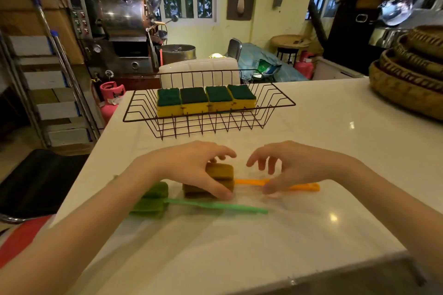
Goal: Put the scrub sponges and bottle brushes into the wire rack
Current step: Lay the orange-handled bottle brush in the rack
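Note:
A black wire rack (pixel 275 100) stands on the white counter and holds several yellow scrub sponges (pixel 206 100) with green tops, side by side in a row. Nearer to me lie two bottle brushes. The orange bottle brush (pixel 221 172) has a brown-orange sponge head, and my left hand (pixel 191 167) is closed around that head. Its orange handle (pixel 304 187) runs to the right under my right hand (pixel 292 165), whose thumb and fingers pinch it. The green bottle brush (pixel 215 206) lies just in front, untouched, its head to the left.
Stacked woven baskets (pixel 407 74) sit at the counter's right edge. The white counter (pixel 335 139) ends at the left, beside a black chair seat (pixel 36 182). A white padded chair back (pixel 199 67) stands behind the rack.

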A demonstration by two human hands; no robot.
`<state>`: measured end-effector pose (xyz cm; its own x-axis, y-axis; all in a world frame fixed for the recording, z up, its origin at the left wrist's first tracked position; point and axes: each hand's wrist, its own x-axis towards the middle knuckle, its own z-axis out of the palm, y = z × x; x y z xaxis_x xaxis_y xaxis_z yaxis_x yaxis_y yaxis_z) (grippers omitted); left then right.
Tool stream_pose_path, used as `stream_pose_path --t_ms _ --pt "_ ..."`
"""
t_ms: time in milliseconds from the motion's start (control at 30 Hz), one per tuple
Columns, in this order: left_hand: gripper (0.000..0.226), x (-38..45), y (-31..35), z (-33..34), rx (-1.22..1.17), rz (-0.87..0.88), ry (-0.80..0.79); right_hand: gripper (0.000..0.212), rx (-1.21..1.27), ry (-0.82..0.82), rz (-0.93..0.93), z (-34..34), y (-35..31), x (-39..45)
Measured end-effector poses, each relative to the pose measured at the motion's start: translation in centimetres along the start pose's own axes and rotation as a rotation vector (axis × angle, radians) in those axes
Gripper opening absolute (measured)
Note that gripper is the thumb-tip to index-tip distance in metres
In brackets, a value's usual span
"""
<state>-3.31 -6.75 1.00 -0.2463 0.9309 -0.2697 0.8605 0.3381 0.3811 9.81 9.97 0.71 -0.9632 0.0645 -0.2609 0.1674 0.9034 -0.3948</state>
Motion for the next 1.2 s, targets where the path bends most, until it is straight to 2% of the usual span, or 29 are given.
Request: stream_pose_path --t_ms 200,300,633,800,1000,1200 --pt "0.061 0.3 -0.4 0.7 0.033 -0.029 0.004 0.026 -0.052 -0.041 0.005 0.8 0.7 0.4" --pt "0.056 0.6 -0.5 0.2 0.035 -0.026 0.032 0.02 -0.043 -0.043 -0.004 0.4 0.8 0.7" --pt "0.056 0.3 -1.4 -5.1 0.022 0.051 0.309 0.017 -0.058 0.207 -0.084 -5.6 0.2 2.5" --pt "0.057 1.0 -3.2 -8.3 0.009 0.035 0.395 0.019 -0.058 0.329 -0.154 -8.5 0.0 5.5" --pt "0.057 2.7 -6.4 -10.6 0.009 -0.046 0.45 0.021 -0.101 0.378 -0.202 -10.2 0.9 10.4" --pt "0.057 5.2 -9.5 -11.3 0.027 -0.148 0.414 0.023 -0.218 0.372 -0.127 -10.7 2.4 14.8"
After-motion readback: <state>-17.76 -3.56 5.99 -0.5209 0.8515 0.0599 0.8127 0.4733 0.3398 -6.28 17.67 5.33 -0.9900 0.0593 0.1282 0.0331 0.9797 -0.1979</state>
